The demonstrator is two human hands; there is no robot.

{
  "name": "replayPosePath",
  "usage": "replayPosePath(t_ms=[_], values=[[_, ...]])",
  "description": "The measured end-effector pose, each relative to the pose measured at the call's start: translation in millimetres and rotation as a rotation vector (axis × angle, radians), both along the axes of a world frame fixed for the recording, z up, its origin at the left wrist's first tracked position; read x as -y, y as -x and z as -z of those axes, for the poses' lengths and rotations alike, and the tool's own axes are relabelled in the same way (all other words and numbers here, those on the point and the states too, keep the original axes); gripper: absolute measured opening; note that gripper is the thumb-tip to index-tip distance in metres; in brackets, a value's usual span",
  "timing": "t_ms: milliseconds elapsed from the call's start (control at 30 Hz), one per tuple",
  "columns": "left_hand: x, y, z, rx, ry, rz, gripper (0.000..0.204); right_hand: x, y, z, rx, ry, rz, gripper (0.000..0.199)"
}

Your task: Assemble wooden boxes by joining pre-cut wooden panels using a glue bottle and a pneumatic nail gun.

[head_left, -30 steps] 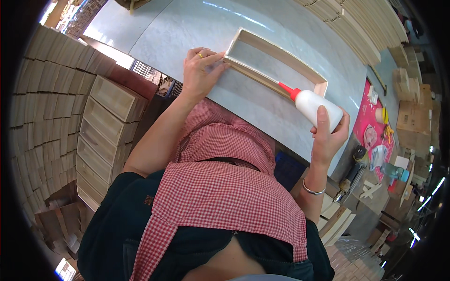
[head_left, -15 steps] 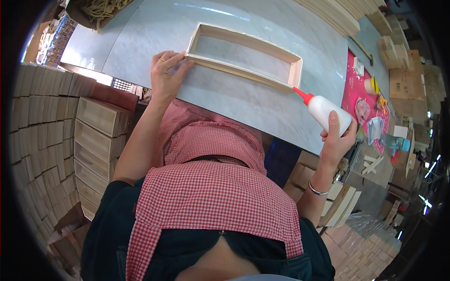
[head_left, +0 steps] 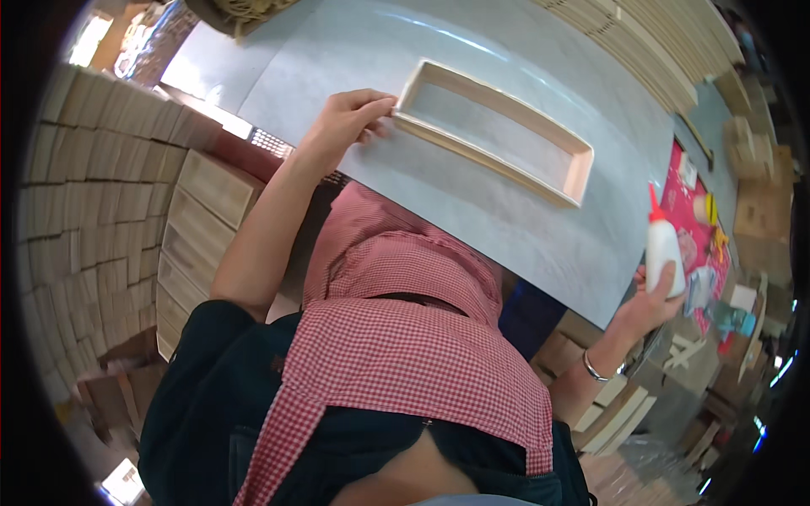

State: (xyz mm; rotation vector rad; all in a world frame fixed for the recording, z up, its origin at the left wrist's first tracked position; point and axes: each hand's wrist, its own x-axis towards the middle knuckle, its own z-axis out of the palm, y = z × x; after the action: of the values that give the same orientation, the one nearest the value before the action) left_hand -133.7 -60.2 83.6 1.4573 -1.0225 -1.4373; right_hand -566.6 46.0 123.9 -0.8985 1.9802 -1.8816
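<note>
A long rectangular wooden frame of thin pale boards lies on the grey marbled tabletop. My left hand pinches its near left corner between thumb and fingers. Off to the right, past the frame's end, my right hand is wrapped round a white squeeze glue bottle. The bottle stands nearly upright, its red nozzle pointing up and away from the frame. Part of its lower end is hidden by my fingers.
Long wooden strips are stacked at the far right of the table. A pink sheet at the right carries a yellow-rimmed tape roll. Stacked wooden pieces and open boxes rise on the left. A basket stands far left.
The glue bottle has come away from the frame's near right corner, moving right and tipping its nozzle upward. My left hand stays at the left corner. The whole view has shifted.
</note>
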Motion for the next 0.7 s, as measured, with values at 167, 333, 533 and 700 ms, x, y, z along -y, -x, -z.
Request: replayPosePath(t_ms=[167, 333, 533, 700], values=[[31, -22, 20, -0.023, -0.069, 0.193, 0.018, 14, 24, 13, 0.022, 0.09, 0.106, 0.043], [34, -23, -1, 0.125, -0.173, 0.218, 0.013, 48, 36, 32, -0.005, 0.133, 0.121, 0.053], [53, -16, -7, 0.25, -0.2, 0.356, 0.012, 112, 145, 75, -0.362, -0.16, 0.302, 0.053], [61, -4, 7, 0.633, 0.063, 0.45, 0.016, 157, 230, 91, -0.569, -0.575, 0.351, 0.049]])
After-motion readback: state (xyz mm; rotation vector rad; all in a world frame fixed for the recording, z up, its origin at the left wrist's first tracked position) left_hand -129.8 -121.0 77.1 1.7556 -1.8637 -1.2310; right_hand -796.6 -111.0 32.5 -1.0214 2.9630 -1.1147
